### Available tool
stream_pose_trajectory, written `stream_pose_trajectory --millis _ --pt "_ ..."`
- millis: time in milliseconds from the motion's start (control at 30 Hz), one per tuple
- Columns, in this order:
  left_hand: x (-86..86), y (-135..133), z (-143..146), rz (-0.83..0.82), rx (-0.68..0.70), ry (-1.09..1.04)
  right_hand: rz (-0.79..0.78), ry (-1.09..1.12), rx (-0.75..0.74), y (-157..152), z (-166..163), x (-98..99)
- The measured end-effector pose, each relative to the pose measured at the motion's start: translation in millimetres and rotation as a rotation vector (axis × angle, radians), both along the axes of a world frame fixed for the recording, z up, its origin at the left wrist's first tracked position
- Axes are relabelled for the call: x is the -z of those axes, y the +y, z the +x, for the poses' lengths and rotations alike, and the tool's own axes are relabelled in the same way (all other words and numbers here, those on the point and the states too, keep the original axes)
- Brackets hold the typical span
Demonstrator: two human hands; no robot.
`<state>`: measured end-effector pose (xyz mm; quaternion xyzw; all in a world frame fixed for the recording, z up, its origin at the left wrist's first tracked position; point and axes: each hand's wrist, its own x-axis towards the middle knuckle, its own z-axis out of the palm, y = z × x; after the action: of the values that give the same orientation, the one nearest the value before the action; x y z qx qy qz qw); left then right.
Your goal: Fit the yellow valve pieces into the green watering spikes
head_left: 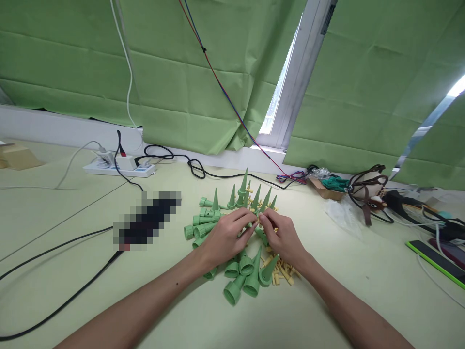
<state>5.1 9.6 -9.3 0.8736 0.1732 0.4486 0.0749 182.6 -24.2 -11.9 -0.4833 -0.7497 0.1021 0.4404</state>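
My left hand (230, 234) and my right hand (282, 233) meet over a pile of green plastic plant-watering spikes (252, 283), their fingertips almost touching. A bit of green shows between the closed fingers of the left hand, which hold a spike mostly hidden by them. Thumb and finger of my right hand pinch a small yellow plastic piece at the meeting point, largely covered. Several spikes stand point up behind the hands; others lie with their hollow ends toward me or to the left. Small yellow plastic pieces (285, 274) lie heaped under my right wrist.
A white power strip (119, 167) and black cables lie at the back left, near a pixelated dark object (147, 223). Along the right are a small cardboard box (329, 190), a clear plastic bag (341, 215) and a green-edged phone (438, 261). Green curtains hang behind.
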Motion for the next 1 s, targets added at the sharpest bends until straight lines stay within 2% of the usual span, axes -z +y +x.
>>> stream_pose_trajectory --millis 500,767,1000 --pt "1.1 1.0 -0.8 -0.005 0.014 0.026 0.009 -0.005 0.046 1.8 -0.1 2.8" --pt "-1.4 -0.6 0.2 -0.028 -0.043 -0.037 -0.038 0.084 -0.069 -0.8 -0.9 1.4" --pt "0.0 -0.4 0.3 -0.022 -0.04 -0.04 -0.044 0.076 -0.053 0.5 -0.6 3.5"
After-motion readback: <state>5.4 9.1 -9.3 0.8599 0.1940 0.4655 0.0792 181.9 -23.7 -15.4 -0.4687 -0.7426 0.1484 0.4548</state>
